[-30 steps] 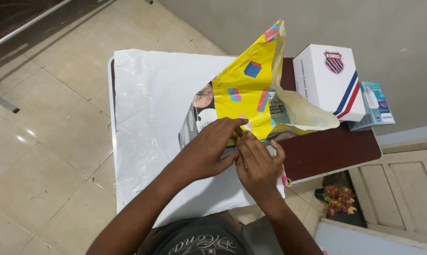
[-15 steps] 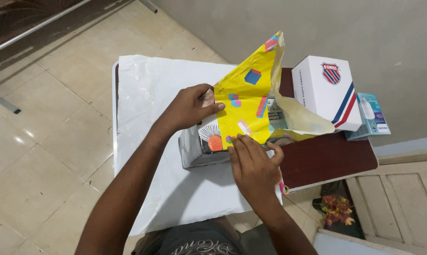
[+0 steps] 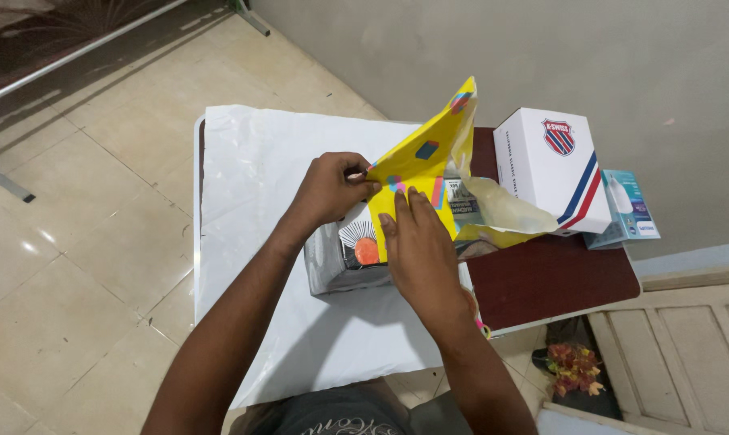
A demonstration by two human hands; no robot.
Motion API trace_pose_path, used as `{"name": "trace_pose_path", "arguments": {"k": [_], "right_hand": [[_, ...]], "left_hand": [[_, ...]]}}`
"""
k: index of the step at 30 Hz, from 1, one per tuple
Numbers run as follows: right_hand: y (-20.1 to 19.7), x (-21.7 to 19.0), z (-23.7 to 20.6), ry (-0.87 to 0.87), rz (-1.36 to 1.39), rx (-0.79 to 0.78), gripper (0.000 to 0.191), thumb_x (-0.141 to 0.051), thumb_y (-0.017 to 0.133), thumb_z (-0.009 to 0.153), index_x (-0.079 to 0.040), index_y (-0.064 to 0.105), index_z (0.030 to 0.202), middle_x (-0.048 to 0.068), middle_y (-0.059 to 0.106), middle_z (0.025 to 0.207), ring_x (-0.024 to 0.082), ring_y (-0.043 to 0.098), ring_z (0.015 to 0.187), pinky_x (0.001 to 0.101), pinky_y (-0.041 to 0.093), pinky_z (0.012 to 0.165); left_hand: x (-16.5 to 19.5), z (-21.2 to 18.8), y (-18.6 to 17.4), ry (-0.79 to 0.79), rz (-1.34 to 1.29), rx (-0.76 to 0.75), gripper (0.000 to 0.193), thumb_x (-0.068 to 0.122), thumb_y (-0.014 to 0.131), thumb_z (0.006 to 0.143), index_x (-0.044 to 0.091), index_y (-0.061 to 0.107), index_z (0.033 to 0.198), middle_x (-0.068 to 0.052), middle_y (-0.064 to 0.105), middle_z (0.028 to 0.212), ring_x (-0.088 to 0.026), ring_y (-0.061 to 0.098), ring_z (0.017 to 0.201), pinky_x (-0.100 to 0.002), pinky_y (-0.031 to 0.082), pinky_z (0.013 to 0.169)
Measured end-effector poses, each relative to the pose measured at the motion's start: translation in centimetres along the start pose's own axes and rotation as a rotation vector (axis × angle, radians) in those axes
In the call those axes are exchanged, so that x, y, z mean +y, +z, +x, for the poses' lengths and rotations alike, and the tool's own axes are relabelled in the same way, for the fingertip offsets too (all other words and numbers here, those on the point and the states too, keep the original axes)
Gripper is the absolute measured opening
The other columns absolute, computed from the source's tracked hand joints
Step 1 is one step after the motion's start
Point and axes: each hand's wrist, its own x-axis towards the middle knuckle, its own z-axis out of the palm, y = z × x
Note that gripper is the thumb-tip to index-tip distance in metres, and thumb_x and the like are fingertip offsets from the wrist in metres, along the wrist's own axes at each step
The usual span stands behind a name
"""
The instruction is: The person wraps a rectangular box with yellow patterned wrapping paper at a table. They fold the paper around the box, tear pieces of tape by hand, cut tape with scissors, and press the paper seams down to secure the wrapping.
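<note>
Yellow wrapping paper with coloured patches (image 3: 419,165) covers only part of the grey printed box (image 3: 344,256) on the white-sheeted worktop (image 3: 252,169); its front end shows bare. The left hand (image 3: 330,189) pinches the paper's edge with closed fingers (image 3: 363,173), while the right hand (image 3: 417,250) lies flat and open, pressing the paper onto the box top, so most of the folding looks undone.

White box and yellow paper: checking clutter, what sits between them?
Head view: only a clear plastic flap lies between the white box and yellow paper.

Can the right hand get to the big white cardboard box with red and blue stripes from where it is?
Probably yes. The right hand lies flat on the yellow patterned wrapping paper, and the white striped cardboard box stands just beyond it on the dark red table; only the raised paper flap is between them.
</note>
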Motion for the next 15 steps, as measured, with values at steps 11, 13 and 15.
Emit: {"name": "trace_pose_path", "arguments": {"k": [11, 13, 15], "right_hand": [[2.3, 1.0, 0.6, 0.067, -0.020, -0.012, 0.046, -0.024, 0.049, 0.106, 0.010, 0.055, 0.137, 0.032, 0.057, 0.139, 0.046, 0.053, 0.130, 0.0505, 0.043, 0.107], [2.6, 1.1, 0.6, 0.059, -0.024, 0.004, 0.046, -0.024, 0.049, 0.106, 0.010, 0.055, 0.137, 0.032, 0.057, 0.138, 0.046, 0.053, 0.130, 0.0506, 0.043, 0.107], [2.8, 1.2, 0.5, 0.057, -0.027, 0.009, 0.047, -0.024, 0.049, 0.106, 0.010, 0.056, 0.137, 0.032, 0.057, 0.137, 0.047, 0.054, 0.129, 0.0507, 0.043, 0.108]], "left_hand": [[1.4, 0.4, -0.7, 0.009, 0.218, -0.098, 0.021, 0.021, 0.079, 0.084, 0.002, 0.074, 0.092, -0.014, 0.069, 0.073, -0.022, 0.063, 0.062, -0.036, 0.052, 0.065], [1.4, 0.2, -0.5, 0.024, 0.233, -0.063, 0.022, 0.022, 0.078, 0.086, 0.001, 0.072, 0.088, -0.016, 0.068, 0.072, -0.025, 0.060, 0.060, -0.038, 0.051, 0.064], [1.4, -0.1, 0.0, 0.048, 0.188, -0.003, 0.021, 0.021, 0.077, 0.086, 0.001, 0.071, 0.087, -0.016, 0.066, 0.071, -0.027, 0.060, 0.060, -0.038, 0.050, 0.063]]}}
